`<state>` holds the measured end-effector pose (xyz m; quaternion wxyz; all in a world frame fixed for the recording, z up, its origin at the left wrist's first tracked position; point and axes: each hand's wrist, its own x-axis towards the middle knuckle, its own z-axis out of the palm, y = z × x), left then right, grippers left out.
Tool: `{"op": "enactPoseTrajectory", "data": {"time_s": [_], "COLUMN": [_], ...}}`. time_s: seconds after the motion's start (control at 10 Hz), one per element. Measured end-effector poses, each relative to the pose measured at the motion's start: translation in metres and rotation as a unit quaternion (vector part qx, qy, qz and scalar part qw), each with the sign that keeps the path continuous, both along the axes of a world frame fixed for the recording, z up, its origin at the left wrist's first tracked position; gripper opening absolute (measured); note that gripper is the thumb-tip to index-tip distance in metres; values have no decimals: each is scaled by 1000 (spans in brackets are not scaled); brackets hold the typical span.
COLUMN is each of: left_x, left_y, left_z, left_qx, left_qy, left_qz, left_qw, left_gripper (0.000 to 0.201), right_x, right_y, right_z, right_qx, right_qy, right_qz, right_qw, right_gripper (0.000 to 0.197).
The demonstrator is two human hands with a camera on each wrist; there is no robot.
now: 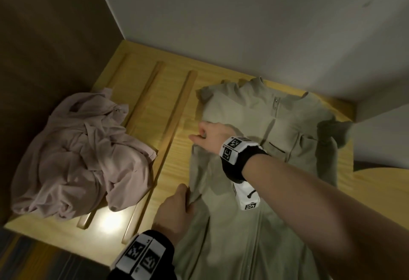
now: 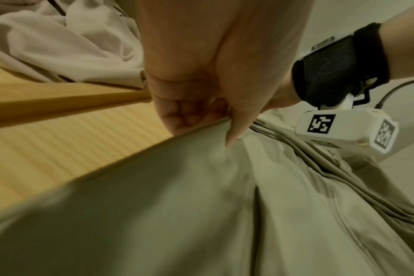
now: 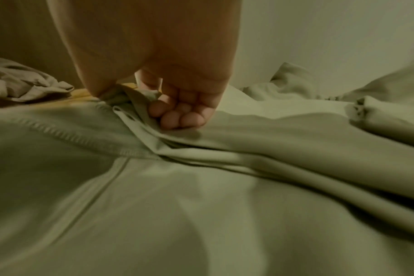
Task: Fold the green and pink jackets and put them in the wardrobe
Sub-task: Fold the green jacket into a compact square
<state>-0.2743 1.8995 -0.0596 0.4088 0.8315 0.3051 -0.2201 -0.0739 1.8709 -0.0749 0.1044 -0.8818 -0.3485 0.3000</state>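
The green jacket [image 1: 254, 138] lies spread front-up on the wooden slatted surface [image 1: 152, 111], collar toward the wall, zipper closed. My left hand [image 1: 177, 204] pinches the jacket's left edge [image 2: 201, 149] near the front, thumb on top. My right hand [image 1: 208, 133] reaches across the jacket and grips a bunched fold of its fabric [image 3: 140, 104] at the left side near the armpit. The pink jacket [image 1: 77, 153] lies crumpled in a heap to the left. The green jacket's right sleeve [image 1: 327, 153] is folded over and hangs dark at the right.
Raised wooden slats [image 1: 177, 124] run between the two jackets. A white wall [image 1: 243, 25] closes the back and right side, a dark panel [image 1: 44, 36] stands at the left. The surface's front edge [image 1: 55, 244] drops to a dark striped floor.
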Motion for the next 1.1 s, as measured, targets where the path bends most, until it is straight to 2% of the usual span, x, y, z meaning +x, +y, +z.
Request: {"op": "enactPoseTrajectory", "data": {"time_s": [0.1,0.2,0.3,0.4,0.5,0.6,0.7,0.8,1.0,1.1], "left_x": [-2,0,1,-2,-9,-14,-15,-7,-13,-7], "left_y": [-9,-24,-41,-56,-64,-73,-84,-95,-117,-113], "left_z": [6,10,9,3,1,10,20,28,19,25], "left_qx": [8,18,41,55,54,2,-6,2,33,24], "left_qy": [-31,-31,-8,47,90,59,16,7,25,84], "left_qz": [-25,-80,-148,-160,-163,-163,-183,-189,-249,-266], "left_qw": [999,996,988,985,981,985,983,982,968,960], "left_gripper": [17,32,48,60,73,74,75,77,80,83], "right_x": [2,9,20,25,22,17,16,20,24,23], "right_y": [-7,-23,-40,-56,-68,-78,-87,-98,-121,-132], "right_z": [4,7,13,18,17,13,10,9,5,1], "right_qx": [58,122,164,212,263,296,317,335,323,296], "right_qy": [42,110,163,185,180,161,142,116,109,110], "right_qz": [-43,-90,-107,-106,-124,-150,-177,-192,-231,-272], "right_qw": [996,982,967,954,940,930,921,915,911,909], "right_gripper": [24,19,30,32,34,37,39,39,40,39]}}
